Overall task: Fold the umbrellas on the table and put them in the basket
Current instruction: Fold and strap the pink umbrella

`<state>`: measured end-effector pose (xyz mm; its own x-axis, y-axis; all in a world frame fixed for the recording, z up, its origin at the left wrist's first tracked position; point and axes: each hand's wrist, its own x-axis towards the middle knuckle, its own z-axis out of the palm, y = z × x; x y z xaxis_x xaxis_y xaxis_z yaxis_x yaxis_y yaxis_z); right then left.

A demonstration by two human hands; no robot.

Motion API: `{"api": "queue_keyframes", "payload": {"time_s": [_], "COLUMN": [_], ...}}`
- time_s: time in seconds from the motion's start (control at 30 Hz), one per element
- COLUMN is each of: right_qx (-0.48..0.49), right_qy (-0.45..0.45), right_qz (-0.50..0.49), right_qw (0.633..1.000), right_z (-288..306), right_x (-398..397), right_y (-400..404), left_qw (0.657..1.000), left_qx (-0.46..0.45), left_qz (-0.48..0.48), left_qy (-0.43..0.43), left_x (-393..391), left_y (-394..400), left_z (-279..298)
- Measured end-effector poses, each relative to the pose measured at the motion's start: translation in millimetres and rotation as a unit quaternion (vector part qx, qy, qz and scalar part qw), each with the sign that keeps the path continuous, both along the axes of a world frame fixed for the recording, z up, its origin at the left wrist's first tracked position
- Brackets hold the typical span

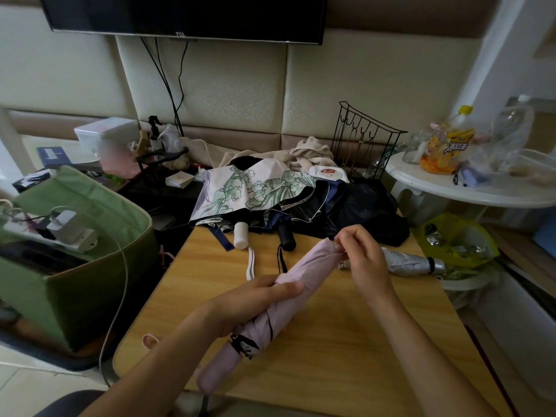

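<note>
1. Pink umbrella (296, 267) nearest, folded, over table (346, 341) center, tip toward 1 o'clock.
2. My L hand (255, 299) grips its middle.
3. My R hand (362, 254) pinches its tip end.
4. Green basket (90, 284) at 9 o'clock.

pink umbrella (304, 270) furled, slanted above table; green basket (90, 284) left

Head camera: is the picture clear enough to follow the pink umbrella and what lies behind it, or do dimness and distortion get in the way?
Head view: the rolled pink umbrella and both hands, left and right, read clearly on the lit wooden table; the black umbrella heap behind merges into shadow; wide-angle bending curves the green fabric basket and frame edges; corners darken.
</note>
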<state>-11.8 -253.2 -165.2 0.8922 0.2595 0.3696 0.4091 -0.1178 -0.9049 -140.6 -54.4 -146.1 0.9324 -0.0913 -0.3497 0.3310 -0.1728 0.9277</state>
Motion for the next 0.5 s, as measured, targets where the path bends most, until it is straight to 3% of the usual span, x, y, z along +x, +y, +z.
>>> {"api": "queue_keyframes", "payload": {"time_s": [0.13, 0.5], "right_qx": [-0.030, -0.095], "right_qy": [-0.043, -0.111], "right_qz": [0.059, 0.045], "right_qw": [0.997, 0.988], "right_z": [-1.1, -7.4], "right_x": [-1.8, -2.4], "right_y": [-1.7, 4.3], "left_qw": [0.999, 0.994], "left_qx": [0.005, -0.064], "left_qz": [0.036, 0.081], "left_qy": [-0.007, 0.019], "left_x": [0.7, -0.8], "left_y": [5.6, 7.8], "left_z": [0.9, 4.6]}}
